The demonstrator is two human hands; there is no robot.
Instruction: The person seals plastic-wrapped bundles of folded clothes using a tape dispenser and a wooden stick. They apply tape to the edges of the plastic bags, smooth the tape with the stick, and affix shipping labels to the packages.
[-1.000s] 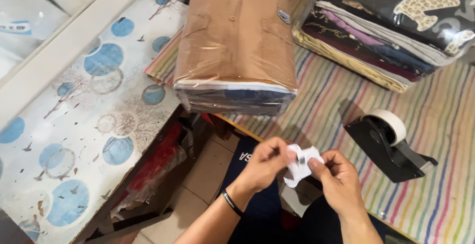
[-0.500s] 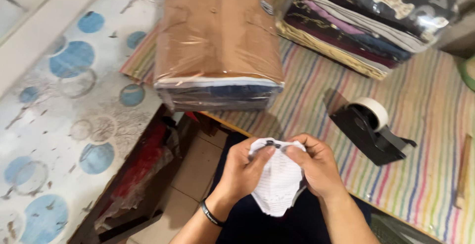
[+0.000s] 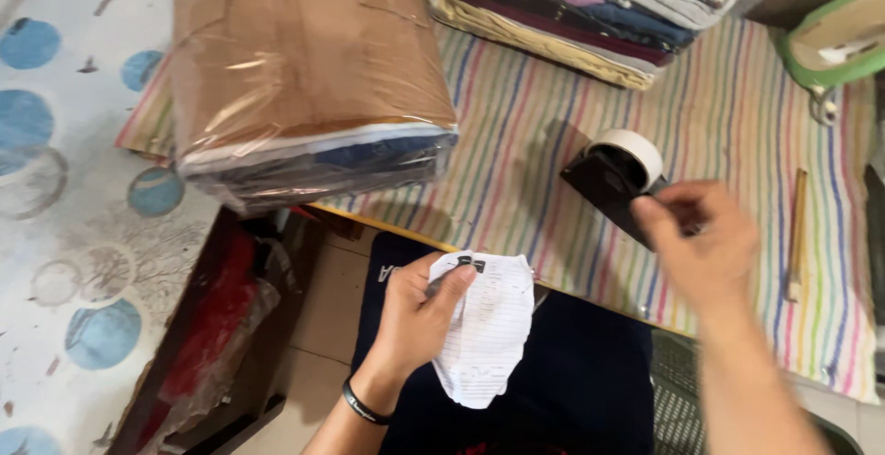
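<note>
Paper slip held below a striped desk (image 3: 737,123)
Left hand (image 3: 419,312) pinches a crumpled lined white slip (image 3: 489,330); right hand (image 3: 705,243), fingers loosely together, reaches the black tape dispenser (image 3: 618,178) beside a plastic-wrapped brown package (image 3: 304,68).

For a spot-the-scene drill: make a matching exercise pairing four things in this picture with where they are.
Things:
1. lined paper slip
2. tape dispenser
3. brown wrapped bundle
4. wristband

Places:
A. on the striped cloth, at the right hand
B. on the left forearm
C. in the left hand
D. at the table's near edge, partly overhanging it

Pairs: 1-C, 2-A, 3-D, 4-B
</note>
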